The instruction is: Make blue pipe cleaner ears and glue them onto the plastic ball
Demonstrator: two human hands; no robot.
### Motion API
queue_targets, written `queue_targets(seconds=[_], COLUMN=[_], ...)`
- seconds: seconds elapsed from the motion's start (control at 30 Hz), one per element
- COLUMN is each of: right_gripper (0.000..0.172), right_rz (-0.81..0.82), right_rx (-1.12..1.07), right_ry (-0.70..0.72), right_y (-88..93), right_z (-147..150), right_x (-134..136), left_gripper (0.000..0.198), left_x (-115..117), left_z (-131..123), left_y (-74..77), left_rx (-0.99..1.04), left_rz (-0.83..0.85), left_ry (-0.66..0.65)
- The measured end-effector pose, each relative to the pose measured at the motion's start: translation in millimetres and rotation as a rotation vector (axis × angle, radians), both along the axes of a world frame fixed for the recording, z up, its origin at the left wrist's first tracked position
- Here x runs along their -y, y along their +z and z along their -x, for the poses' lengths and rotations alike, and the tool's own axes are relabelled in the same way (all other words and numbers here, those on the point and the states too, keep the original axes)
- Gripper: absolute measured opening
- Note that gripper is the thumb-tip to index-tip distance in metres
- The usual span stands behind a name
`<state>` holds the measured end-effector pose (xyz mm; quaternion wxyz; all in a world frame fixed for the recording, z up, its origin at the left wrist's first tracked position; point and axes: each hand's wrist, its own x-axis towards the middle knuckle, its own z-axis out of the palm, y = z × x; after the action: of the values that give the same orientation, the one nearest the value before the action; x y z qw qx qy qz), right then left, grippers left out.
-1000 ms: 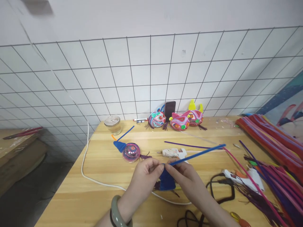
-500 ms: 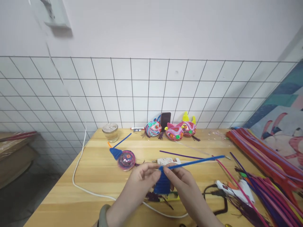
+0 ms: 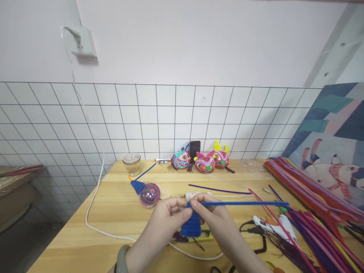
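Near the table's middle, my left hand [image 3: 173, 212] and my right hand [image 3: 212, 212] are both closed on a blue pipe cleaner piece [image 3: 191, 226]. Its coiled, flat body hangs below my fingertips, narrower at the top. From my right thumb and finger a straight blue pipe cleaner end [image 3: 250, 203] sticks out to the right. A similar blue triangle [image 3: 138, 186] with an orange tip lies at the left, touching a round pink-purple ornament [image 3: 150, 194]. Behind my hands is a white glue gun [image 3: 189, 196], partly hidden.
Several decorated pipe cleaner heads [image 3: 205, 162] and a phone [image 3: 195, 149] stand at the back. A glass cup [image 3: 132, 163] is back left. Pipe cleaner bundles [image 3: 318, 227] and another glue gun [image 3: 274, 226] lie at the right. A white cable [image 3: 108, 234] crosses the table.
The blue pipe cleaner's free end has swung down from a slant to nearly level, pointing right. Both hands keep their hold on the blue piece. The camera view has shifted.
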<state>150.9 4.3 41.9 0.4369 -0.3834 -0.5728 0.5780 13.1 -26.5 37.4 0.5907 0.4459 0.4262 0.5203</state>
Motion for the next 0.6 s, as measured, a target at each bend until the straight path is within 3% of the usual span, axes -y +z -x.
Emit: queue_targets(seconds=[0.13,0.33,0.6], right_gripper=[0.034,0.033,0.034], right_rz=[0.014,0.02,-0.047], right_rx=[-0.097,-0.189,-0.102], right_ry=[-0.068,-0.141,-0.125], right_y=[3.0,4.1,8.9], right_z=[-3.9,-9.3,-7.7], right_x=[0.5,0.4,3.0], left_gripper=[0.036,0.031,0.027], left_x=[2.3,8.7,6.0], left_z=[0.2,-4.1,-5.1], left_y=[3.5,5.2,1.4], left_rx=[-0.006,-0.116,-0.139], left_rz=[0.017,-0.007,0.001], left_ry=[0.045,-0.156,-0.038])
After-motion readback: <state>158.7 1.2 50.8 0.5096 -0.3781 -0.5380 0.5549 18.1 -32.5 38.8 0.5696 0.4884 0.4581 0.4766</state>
